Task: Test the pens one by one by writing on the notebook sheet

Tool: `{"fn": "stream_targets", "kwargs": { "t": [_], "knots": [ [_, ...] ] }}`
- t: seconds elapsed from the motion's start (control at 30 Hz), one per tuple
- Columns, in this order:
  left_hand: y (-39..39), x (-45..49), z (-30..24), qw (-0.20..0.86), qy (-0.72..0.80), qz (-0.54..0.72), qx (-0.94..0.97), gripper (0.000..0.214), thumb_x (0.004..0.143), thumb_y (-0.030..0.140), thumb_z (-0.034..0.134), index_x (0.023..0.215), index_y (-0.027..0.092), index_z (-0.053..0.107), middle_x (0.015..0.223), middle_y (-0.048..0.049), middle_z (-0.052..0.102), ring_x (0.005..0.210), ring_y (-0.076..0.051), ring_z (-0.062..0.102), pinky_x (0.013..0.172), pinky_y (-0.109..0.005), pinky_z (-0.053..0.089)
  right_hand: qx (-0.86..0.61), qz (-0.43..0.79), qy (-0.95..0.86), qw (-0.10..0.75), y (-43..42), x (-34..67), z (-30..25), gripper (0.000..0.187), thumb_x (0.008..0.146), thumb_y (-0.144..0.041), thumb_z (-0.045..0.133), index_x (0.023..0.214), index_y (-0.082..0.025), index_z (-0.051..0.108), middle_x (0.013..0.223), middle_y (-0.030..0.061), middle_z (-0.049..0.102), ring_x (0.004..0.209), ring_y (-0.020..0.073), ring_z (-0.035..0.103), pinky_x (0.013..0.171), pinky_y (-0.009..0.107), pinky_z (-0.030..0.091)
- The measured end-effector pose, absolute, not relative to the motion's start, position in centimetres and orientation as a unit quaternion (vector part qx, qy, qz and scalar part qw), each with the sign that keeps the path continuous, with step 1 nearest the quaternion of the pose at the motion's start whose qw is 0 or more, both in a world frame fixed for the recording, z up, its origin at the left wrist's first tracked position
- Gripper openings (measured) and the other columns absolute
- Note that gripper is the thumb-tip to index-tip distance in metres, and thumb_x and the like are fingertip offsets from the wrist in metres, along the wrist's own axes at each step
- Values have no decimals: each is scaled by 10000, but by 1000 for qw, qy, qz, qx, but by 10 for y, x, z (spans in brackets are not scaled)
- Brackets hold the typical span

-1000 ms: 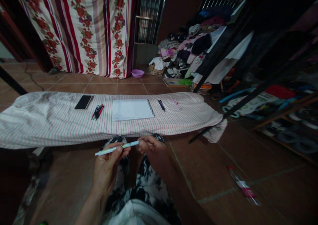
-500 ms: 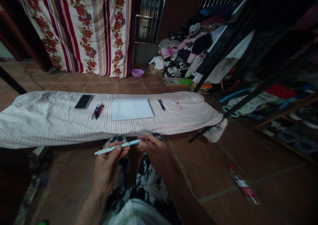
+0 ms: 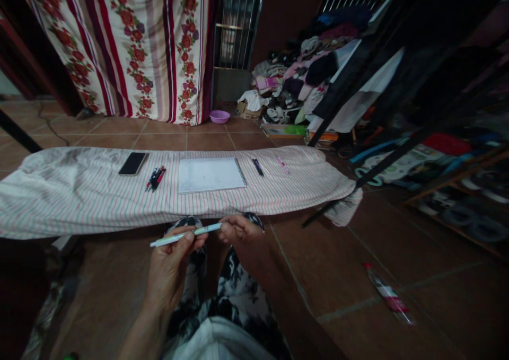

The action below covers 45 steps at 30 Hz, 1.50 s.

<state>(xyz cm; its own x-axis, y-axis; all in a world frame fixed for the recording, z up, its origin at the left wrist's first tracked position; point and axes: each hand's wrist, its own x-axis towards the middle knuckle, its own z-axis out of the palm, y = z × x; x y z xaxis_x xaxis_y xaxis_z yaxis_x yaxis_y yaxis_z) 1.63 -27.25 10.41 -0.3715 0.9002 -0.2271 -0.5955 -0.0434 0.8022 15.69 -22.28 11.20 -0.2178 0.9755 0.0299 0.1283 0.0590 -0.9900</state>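
A pale blue-white pen (image 3: 167,239) lies across the front of my body, over my knees. My left hand (image 3: 177,254) is closed round its middle, thumb on top. At the pen's right end the fingertips of my right hand (image 3: 242,235) pinch together on its tip. Beyond my hands an open spiral notebook (image 3: 212,174) lies on a striped cloth (image 3: 99,206). Left of the notebook is a bunch of several pens (image 3: 155,178); to its right are dark pens (image 3: 258,167) and a slim pink item (image 3: 282,165), perhaps a pen.
A phone (image 3: 133,164) lies on the cloth at the left. On the tiled floor are a plastic bottle (image 3: 388,295) at the right and a purple basin (image 3: 219,116) beyond the cloth. A clothes pile (image 3: 294,79) stands at the back, a loaded shelf (image 3: 457,206) far right.
My right fingertips have closed a little further over the pen's right end. The left hand keeps its hold, and the view has shifted very slightly.
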Motion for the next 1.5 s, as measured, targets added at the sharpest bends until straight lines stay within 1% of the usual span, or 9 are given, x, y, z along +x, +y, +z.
{"fn": "stream_targets", "kwargs": {
  "t": [0.13,0.23,0.43,0.7,0.83,1.0,1.2,1.3,1.5],
  "knots": [
    [-270,16,105,537,434,708,149,244,562,212,798,755,114,686,738,-36,711,672,-137,677,664,-186,554,-416,557,-551,461,-222,156,108,231,741,-326,598,925,-196,647,758,28,675,677,143,633,641,260,514],
    [-270,17,105,542,431,709,134,241,551,201,803,743,114,686,744,-27,709,673,-138,679,665,-181,556,-392,579,-542,466,-222,157,107,191,720,-292,629,888,-207,665,765,20,677,711,145,637,681,263,510],
    [-271,18,104,553,428,702,138,226,566,194,798,745,116,683,728,-44,717,663,-137,679,659,-175,556,-424,544,-550,470,-221,158,105,160,731,-302,610,834,-194,667,657,6,647,613,131,608,615,252,500],
    [-271,19,104,545,436,700,154,242,555,219,807,738,116,686,708,-41,715,656,-130,675,642,-160,549,-452,527,-566,445,-220,159,109,168,738,-299,582,836,-182,652,636,-1,626,597,127,591,596,241,485],
    [-271,21,104,540,435,702,162,244,553,225,808,735,118,685,700,-35,713,647,-126,673,641,-165,550,-461,492,-610,417,-221,161,110,173,782,-310,528,812,-176,632,621,2,605,590,126,581,574,233,468],
    [-271,22,103,539,436,702,163,241,560,220,804,743,119,684,692,-32,711,642,-123,672,641,-164,550,-468,467,-634,401,-222,161,107,210,827,-342,480,843,-174,605,662,19,615,619,133,590,600,250,485],
    [-269,17,101,537,439,709,132,271,537,214,814,749,109,681,718,-40,713,662,-143,680,655,-178,558,-408,515,-604,452,-220,160,104,212,776,-284,562,952,-196,639,796,29,654,725,139,622,635,236,494],
    [-269,17,101,541,440,706,125,277,529,217,818,741,105,680,716,-41,713,652,-147,680,645,-184,563,-399,502,-618,455,-219,162,103,187,753,-262,596,918,-210,669,830,33,665,747,143,619,650,240,490],
    [-269,21,103,545,444,700,129,283,511,219,826,723,105,678,684,-39,709,632,-142,677,615,-168,558,-419,501,-604,456,-219,163,103,139,741,-269,611,838,-199,681,785,28,666,677,138,605,621,248,485]
  ]
}}
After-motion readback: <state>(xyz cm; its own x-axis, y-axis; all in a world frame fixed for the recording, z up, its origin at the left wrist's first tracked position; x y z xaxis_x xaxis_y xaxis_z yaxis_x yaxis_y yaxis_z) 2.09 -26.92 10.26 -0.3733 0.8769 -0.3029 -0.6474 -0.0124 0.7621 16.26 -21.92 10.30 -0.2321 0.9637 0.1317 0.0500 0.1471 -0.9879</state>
